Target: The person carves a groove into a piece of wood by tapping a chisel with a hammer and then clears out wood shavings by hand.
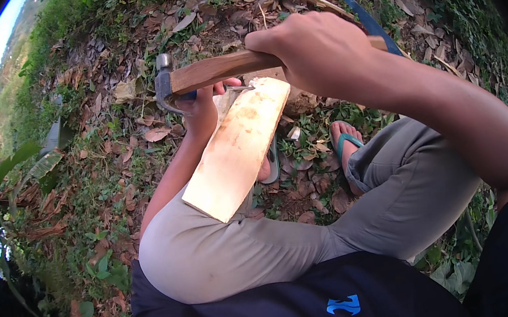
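My right hand (pixel 317 50) is closed round the wooden handle of a claw hammer (pixel 220 68). The hammer's metal head is at the left, above my left hand (pixel 202 109). My left hand grips a slim chisel (pixel 240 88), its blue handle end showing beside the hammer claw. Its metal blade meets the rough, splintered far end of a pale wooden board (pixel 238 151). The near end of this board rests on my left thigh; the far end lies by a stone or block partly hidden behind it.
My bent legs in grey trousers (pixel 387 188) frame the board, with sandalled feet (pixel 346 139) beyond. Dry leaves (pixel 155 135) and low green plants cover the ground. A dark blue flat strip (pixel 370 22) lies behind my right hand, near a stick (pixel 321 1).
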{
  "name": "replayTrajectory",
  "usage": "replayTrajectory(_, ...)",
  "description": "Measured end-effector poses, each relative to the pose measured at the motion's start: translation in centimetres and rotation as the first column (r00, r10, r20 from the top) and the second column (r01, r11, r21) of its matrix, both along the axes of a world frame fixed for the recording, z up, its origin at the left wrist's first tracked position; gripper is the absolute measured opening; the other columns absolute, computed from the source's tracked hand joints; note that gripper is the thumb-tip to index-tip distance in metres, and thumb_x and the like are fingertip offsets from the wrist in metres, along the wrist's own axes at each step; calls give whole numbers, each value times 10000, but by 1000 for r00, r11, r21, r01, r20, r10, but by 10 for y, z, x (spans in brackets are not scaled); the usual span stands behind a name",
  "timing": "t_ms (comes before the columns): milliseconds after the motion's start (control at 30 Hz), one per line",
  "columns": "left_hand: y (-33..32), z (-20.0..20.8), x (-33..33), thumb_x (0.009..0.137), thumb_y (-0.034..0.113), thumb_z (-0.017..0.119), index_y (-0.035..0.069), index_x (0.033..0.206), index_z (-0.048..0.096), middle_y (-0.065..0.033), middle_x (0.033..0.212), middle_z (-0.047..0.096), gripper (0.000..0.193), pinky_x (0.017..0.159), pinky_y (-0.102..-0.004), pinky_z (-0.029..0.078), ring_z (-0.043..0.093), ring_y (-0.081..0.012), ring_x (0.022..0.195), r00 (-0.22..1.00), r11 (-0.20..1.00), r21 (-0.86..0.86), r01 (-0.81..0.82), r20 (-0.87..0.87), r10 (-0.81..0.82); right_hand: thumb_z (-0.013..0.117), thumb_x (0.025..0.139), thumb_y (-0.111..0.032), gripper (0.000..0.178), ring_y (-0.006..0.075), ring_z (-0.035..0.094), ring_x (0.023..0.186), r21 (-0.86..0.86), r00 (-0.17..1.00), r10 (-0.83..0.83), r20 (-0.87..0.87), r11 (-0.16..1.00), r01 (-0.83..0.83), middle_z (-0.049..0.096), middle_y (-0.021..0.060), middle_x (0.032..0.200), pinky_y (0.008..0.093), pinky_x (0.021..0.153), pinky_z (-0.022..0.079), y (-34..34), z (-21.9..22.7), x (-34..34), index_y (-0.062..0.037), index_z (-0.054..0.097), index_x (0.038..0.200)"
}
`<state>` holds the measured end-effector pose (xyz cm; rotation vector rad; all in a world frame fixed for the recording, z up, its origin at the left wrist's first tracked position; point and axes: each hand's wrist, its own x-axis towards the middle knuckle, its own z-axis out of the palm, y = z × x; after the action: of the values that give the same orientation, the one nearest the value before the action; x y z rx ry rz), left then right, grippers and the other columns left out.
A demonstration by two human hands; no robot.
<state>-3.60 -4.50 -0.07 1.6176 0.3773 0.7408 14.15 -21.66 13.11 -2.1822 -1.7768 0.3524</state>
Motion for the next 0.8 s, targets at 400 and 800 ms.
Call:
replayTrajectory(400, -7, 5, -3, 993, 224, 510, 49, 649, 510, -122, 697, 674, 386, 866, -416, 549, 703, -245, 738, 1000, 1000, -26, -12, 16, 13, 602, 857, -99, 215, 354, 702, 773, 162, 999, 46, 30, 986, -50, 685, 135, 784, 483, 669, 533, 3, 16, -9, -148, 675, 1053)
replayTrajectory(800, -11, 8, 8, 996, 143, 521, 20, 788, 530, -49, 649, 589, 241, 745, -340, 547, 712, -231, 722, 987, 987, -21, -160, -36, 159, 612, 822, -64, 176, 359, 682, 762, 92, 1000, 10, 21, 996, -12, 656, 134, 745, 491, 658, 509, 4, -3, -7, -139, 634, 980)
